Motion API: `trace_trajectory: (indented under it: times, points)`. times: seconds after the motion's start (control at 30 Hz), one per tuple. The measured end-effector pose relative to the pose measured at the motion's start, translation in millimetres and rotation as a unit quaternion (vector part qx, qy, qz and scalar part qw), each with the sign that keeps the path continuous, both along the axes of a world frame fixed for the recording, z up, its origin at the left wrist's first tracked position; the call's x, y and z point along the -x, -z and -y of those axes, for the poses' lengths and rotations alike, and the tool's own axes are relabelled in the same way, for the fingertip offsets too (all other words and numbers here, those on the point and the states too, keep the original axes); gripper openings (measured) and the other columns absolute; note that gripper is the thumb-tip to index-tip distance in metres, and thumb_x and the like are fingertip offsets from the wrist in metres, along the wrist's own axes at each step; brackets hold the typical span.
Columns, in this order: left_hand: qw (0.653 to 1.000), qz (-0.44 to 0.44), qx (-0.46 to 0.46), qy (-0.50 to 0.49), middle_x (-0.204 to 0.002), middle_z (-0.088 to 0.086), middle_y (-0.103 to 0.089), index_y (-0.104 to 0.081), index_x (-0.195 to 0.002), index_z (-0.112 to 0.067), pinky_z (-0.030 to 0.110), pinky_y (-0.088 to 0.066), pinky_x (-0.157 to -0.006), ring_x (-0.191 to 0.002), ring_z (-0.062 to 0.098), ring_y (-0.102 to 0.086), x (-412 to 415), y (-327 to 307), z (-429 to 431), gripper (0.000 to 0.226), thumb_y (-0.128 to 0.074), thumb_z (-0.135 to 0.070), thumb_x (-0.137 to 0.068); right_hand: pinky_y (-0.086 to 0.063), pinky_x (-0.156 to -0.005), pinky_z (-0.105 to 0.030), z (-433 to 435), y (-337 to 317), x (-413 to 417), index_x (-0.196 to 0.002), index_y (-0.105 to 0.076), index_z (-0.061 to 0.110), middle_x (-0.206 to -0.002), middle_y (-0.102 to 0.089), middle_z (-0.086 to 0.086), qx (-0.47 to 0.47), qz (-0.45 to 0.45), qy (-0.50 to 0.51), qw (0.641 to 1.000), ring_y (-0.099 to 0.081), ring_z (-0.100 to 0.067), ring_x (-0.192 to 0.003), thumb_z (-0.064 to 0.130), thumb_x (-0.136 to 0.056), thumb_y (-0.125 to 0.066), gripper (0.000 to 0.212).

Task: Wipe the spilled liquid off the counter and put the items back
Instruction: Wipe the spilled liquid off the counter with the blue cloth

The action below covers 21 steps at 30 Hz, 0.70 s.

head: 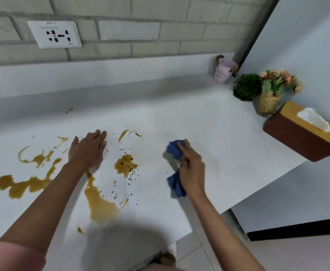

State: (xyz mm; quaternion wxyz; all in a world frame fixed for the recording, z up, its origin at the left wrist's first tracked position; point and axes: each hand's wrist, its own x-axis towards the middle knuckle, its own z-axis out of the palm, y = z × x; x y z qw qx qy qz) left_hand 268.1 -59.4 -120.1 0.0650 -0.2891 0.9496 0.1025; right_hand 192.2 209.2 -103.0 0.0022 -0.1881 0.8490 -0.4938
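Observation:
Brown liquid is spilled over the white counter [209, 137]: one puddle [125, 165] in the middle with dark specks around it, a long one [99, 204] near the front edge, and streaks [23, 184] at the left. My left hand [87, 148] lies flat on the counter, fingers straight, between the spills. My right hand [191, 169] grips a crumpled blue cloth [175, 151] just right of the middle puddle; the cloth rests on the counter.
At the right end stand a brown tissue box [301, 137], a potted flower bunch [271, 94], a green plant in a wire holder [245, 87] and a small pink bucket [224, 72]. A wall socket [54, 34] sits on the brick wall. The counter's right edge drops to tiled floor.

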Motion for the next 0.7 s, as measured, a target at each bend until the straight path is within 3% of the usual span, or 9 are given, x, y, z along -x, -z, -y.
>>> trace_trajectory:
  times: [0.07,0.1,0.13,0.2,0.23,0.3,0.43,0.6,0.7]
  points:
    - [1.000,-0.005,0.001,-0.001,-0.158,-0.004,-0.015,-0.017,-0.149,-0.026,0.043,-0.005,-0.118,-0.144,0.020,-0.022,0.4,1.3,0.3,0.048,-0.019,-0.031,-0.102,-0.020,-0.101,-0.005,-42.7,-0.8,29.6,-0.117,-0.060,-0.006,-0.125,-0.057,-0.017,-0.022,-0.004,0.051,0.998,-0.055,-0.015,-0.111,-0.020,-0.085,-0.038,0.041]
    - [1.000,-0.006,0.002,0.000,-0.158,-0.004,-0.015,-0.017,-0.149,-0.026,0.043,-0.006,-0.118,-0.144,0.020,-0.023,0.5,2.1,0.8,0.048,-0.019,-0.031,-0.102,-0.024,-0.093,-0.006,-63.9,0.5,42.4,-0.109,-0.061,-0.005,-0.112,-0.060,-0.018,-0.055,-0.002,0.077,0.996,-0.058,-0.012,-0.098,-0.017,-0.087,-0.040,0.033]
    - [1.000,-0.006,0.003,0.003,-0.158,-0.003,-0.016,-0.017,-0.149,-0.025,0.043,-0.007,-0.118,-0.143,0.020,-0.024,1.0,2.8,1.5,0.048,-0.020,-0.030,-0.102,-0.033,-0.081,-0.014,-82.8,4.4,54.9,-0.109,-0.061,-0.001,-0.108,-0.058,-0.011,-0.099,0.007,0.095,0.991,-0.056,-0.007,-0.096,-0.012,-0.089,-0.043,0.029]
    - [1.000,-0.010,0.007,0.012,-0.158,-0.001,-0.018,-0.018,-0.149,-0.023,0.043,-0.012,-0.117,-0.142,0.020,-0.026,1.3,4.6,1.9,0.048,-0.021,-0.029,-0.102,-0.027,-0.107,-0.031,-103.7,13.9,71.4,-0.131,-0.051,0.003,-0.137,-0.045,-0.010,-0.200,0.002,0.117,0.973,-0.039,-0.020,-0.128,-0.012,-0.085,-0.048,0.049]
    - [1.000,-0.013,0.008,0.015,-0.158,0.000,-0.019,-0.019,-0.149,-0.021,0.042,-0.015,-0.116,-0.141,0.021,-0.027,1.7,5.0,2.1,0.048,-0.022,-0.028,-0.102,-0.019,-0.113,-0.034,-104.4,19.4,77.7,-0.136,-0.044,0.001,-0.148,-0.034,-0.016,-0.246,-0.032,0.115,0.962,-0.029,-0.032,-0.137,-0.015,-0.080,-0.054,0.060]
    - [1.000,-0.018,0.003,0.013,-0.157,0.002,-0.021,-0.022,-0.149,-0.020,0.043,-0.017,-0.115,-0.140,0.022,-0.029,3.0,3.9,2.1,0.047,-0.023,-0.027,-0.102,-0.015,-0.115,-0.036,-87.2,22.7,85.2,-0.138,-0.039,-0.004,-0.150,-0.027,-0.024,-0.278,-0.050,0.095,0.954,-0.024,-0.040,-0.139,-0.012,-0.070,-0.067,0.074]
    - [1.000,-0.022,0.009,0.011,-0.156,0.004,-0.024,-0.024,-0.148,-0.018,0.043,-0.019,-0.114,-0.139,0.023,-0.030,4.9,3.0,-0.8,0.047,-0.023,-0.027,-0.102,-0.012,-0.118,-0.033,-19.4,20.4,79.4,-0.143,-0.031,0.002,-0.154,-0.021,-0.018,-0.275,-0.080,0.015,0.958,-0.016,-0.034,-0.144,-0.007,-0.070,-0.067,0.082]
    - [1.000,-0.011,0.010,-0.001,-0.157,0.003,-0.020,-0.021,-0.149,-0.020,0.044,-0.016,-0.116,-0.141,0.023,-0.028,4.9,3.8,-3.0,0.048,-0.022,-0.029,-0.102,-0.010,-0.118,-0.026,51.0,27.8,19.8,-0.142,-0.036,0.005,-0.155,-0.022,-0.015,-0.210,-0.105,-0.129,0.963,-0.012,-0.031,-0.146,-0.010,-0.056,-0.066,0.093]
    - [1.000,-0.002,0.004,-0.008,-0.158,0.001,-0.018,-0.020,-0.149,-0.022,0.045,-0.014,-0.117,-0.140,0.025,-0.030,4.6,2.5,-2.1,0.048,-0.021,-0.030,-0.101,-0.011,-0.118,-0.027,35.2,32.8,-5.9,-0.139,-0.040,0.002,-0.153,-0.025,-0.018,-0.173,-0.096,-0.211,0.957,-0.012,-0.030,-0.145,-0.006,-0.063,-0.055,0.078]
